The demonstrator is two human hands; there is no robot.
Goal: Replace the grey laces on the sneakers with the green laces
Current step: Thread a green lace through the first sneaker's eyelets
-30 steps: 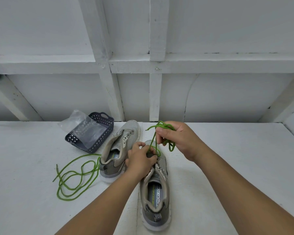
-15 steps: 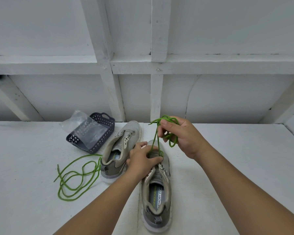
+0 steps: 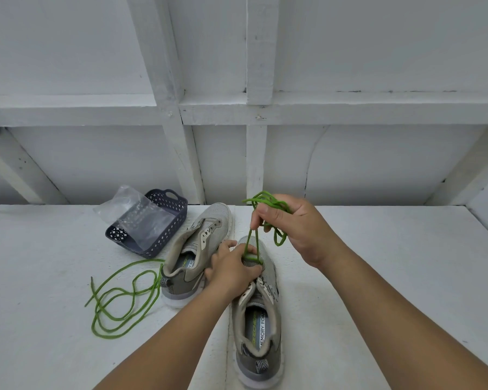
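Nearest the camera, one grey sneaker point(image 3: 258, 327) lies heel-first on the white desk point(image 3: 378, 277), its insole reading "MEMORY FOAM" and its upper eyelets bare. The left hand point(image 3: 231, 270) clamps down over its tongue, fingers curled round the vamp to pin the shoe. A green lace point(image 3: 251, 246) crosses the lowest eyelets just past those fingers, and two strands rise from there to the right hand point(image 3: 290, 225), which pinches them between thumb and forefinger and keeps the slack bunched in its curled fingers, loops dangling beside the toe. Left of the held shoe, the second sneaker point(image 3: 197, 249) lies unlaced, touching the left hand's knuckles. A second green lace point(image 3: 121, 302) sprawls loose on the desk by its heel. Further back, a dark perforated basket point(image 3: 164, 220) holds a clear plastic bag point(image 3: 141, 218). No grey laces are visible. The risks here appear to be uneven ends, if one strand is drawn further than the other, and knotting, if the bunched slack tangles in the fist. A pull harder than the left hand resists would likely lift the toe.
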